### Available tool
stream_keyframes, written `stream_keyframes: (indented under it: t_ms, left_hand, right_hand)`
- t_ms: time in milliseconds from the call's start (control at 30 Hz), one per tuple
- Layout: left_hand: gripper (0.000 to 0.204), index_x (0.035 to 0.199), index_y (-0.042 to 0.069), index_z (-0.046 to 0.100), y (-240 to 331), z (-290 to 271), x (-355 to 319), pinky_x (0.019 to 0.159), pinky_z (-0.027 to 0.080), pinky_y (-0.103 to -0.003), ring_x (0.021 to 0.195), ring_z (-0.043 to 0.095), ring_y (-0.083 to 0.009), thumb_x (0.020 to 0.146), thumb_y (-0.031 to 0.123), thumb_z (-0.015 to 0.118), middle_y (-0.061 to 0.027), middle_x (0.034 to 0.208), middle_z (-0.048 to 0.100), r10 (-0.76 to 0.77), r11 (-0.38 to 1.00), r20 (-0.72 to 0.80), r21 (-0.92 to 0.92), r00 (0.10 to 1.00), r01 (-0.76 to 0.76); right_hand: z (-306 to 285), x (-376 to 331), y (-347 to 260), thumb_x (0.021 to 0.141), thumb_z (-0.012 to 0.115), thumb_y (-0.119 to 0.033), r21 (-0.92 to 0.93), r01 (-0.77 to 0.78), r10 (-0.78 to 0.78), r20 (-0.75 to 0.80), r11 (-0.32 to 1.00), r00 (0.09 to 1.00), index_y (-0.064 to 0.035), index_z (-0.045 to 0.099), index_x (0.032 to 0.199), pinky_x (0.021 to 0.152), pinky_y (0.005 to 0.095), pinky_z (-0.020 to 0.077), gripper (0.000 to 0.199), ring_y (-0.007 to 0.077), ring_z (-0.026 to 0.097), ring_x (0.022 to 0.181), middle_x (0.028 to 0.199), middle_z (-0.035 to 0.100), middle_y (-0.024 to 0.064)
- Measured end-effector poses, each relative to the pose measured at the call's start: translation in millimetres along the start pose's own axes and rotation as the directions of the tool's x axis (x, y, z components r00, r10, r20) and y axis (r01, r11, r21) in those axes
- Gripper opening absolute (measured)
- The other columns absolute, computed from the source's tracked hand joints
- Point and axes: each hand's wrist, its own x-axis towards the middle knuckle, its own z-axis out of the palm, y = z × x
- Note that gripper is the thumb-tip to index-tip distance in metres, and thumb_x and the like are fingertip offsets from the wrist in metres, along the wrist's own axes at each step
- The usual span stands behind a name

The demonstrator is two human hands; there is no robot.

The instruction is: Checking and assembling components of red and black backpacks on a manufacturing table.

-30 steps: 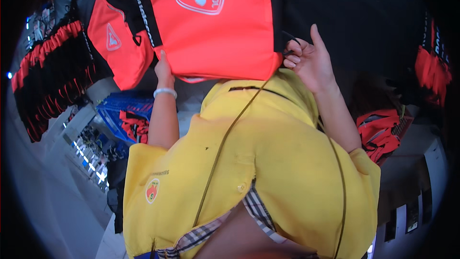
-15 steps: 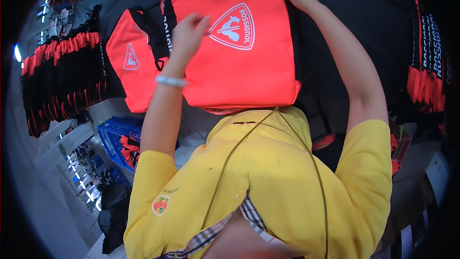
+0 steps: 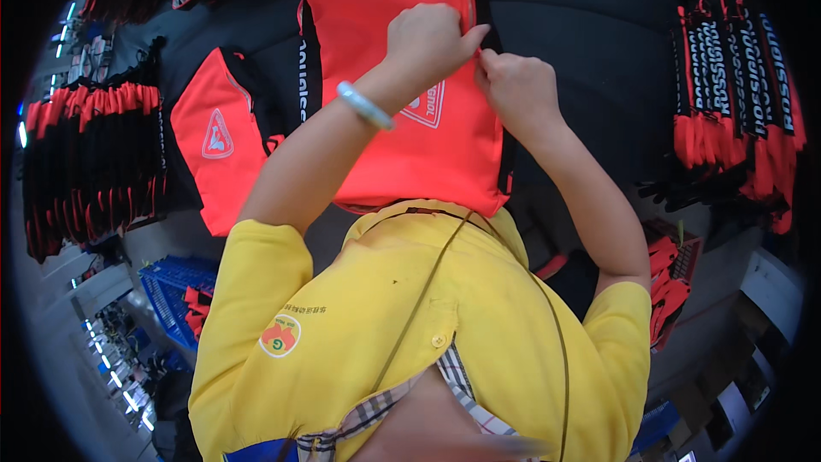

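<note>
A bright red bag (image 3: 428,169) with black sides and a white printed emblem lies in front of me, its lower end close to my waist. My left hand (image 3: 428,38) reaches across its front, fingers curled and thumb pointing at the right edge. Just below it, my right hand (image 3: 520,90) pinches that same edge, along which a zip seam runs. The two thumbs are almost touching. Any small zip part between the fingers is hidden. My left forearm and hand cover most of the emblem.
A second red and black bag (image 3: 215,141) lies to the left. Beyond it hangs a row of black and red bags (image 3: 94,158); another stack (image 3: 731,90) is at the right. A blue crate (image 3: 175,291) stands lower left, a red crate (image 3: 680,282) lower right. Dark padded cloth (image 3: 590,51) spreads behind.
My left hand has crossed rightward over the bag to its right edge. The right hand has slid down from the upper corner along that edge. The view has shifted somewhat.
</note>
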Motion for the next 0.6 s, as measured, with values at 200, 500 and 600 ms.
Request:
stream_keyframes:
  t_ms: [200,500,600]
  left_hand:
    - [0.043,0.067,0.000,0.065,-88,-67,2,0.046,0.046,-0.029,0.046,0.062,-0.0154,0.091,0.036,0.064,-0.0076,0.052,0.060,-0.118,0.823,-0.392,-0.552,0.912,-0.131]
    - [0.030,0.063,-0.003,0.059,-77,-154,-107,0.045,0.040,-0.025,0.045,0.056,-0.0118,0.084,0.016,0.069,-0.0087,0.055,0.059,-0.081,0.820,-0.220,-0.569,0.972,-0.061]
    - [0.027,0.058,-0.002,0.050,-66,-175,-158,0.043,0.035,-0.028,0.041,0.046,-0.0155,0.076,0.008,0.069,-0.0094,0.052,0.048,0.115,0.978,-0.365,-0.124,0.924,-0.171]
  right_hand:
    - [-35,-38,-31,0.073,0.058,-0.013,-0.138,0.385,-0.370,0.122,0.912,0.921,-0.0117,0.056,0.073,0.050,0.0333,0.0415,0.003,0.0193,0.058,0.052,0.060,0.056,0.0037]
    - [-100,14,-94,0.090,0.053,-0.005,0.858,-0.116,-0.176,0.232,0.500,0.957,-0.0013,0.061,0.101,0.065,0.0288,0.0504,0.014,0.0186,0.065,0.070,0.079,0.065,0.0123]
    - [-71,69,-104,0.088,0.051,0.001,0.892,0.043,-0.196,0.052,0.450,0.979,-0.0014,0.056,0.119,0.073,0.0296,0.0517,0.032,0.0209,0.066,0.080,0.095,0.066,0.0162]
